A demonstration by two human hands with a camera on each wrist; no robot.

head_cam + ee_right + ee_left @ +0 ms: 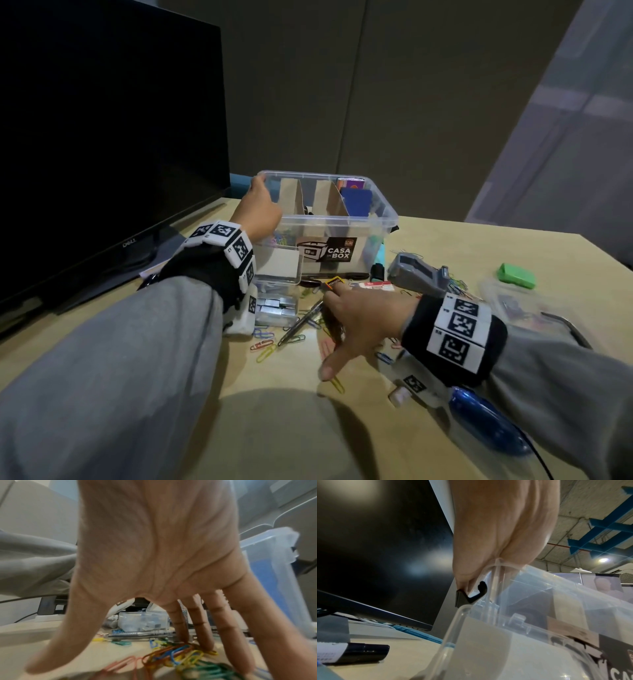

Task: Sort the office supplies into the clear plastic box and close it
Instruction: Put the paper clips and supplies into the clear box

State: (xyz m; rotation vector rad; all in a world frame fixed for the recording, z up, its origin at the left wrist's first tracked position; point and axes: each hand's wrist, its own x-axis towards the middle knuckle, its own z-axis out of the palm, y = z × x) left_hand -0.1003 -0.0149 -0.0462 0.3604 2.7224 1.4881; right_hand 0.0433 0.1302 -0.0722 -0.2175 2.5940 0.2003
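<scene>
The clear plastic box (383, 219) stands open mid-table, with cardboard dividers, a blue item and coloured clips inside. My left hand (262, 202) grips its left rim; in the left wrist view the left hand (488, 566) curls over the rim (539, 577) just above a black latch (471, 596). My right hand (352, 325) is spread flat over loose coloured paper clips (265, 346) in front of the box. The right wrist view shows the right hand (154, 585) with straight fingers (204, 628) touching a pile of paper clips (180, 655). A pen (298, 323) lies just beyond the fingertips.
A small clear case of staples (277, 308) sits under my left wrist. To the right lie a grey stapler (421, 274), a green object (515, 275) and a clear bag (513, 305). A blue object (486, 425) lies by my right forearm. A dark monitor (102, 154) stands on the left.
</scene>
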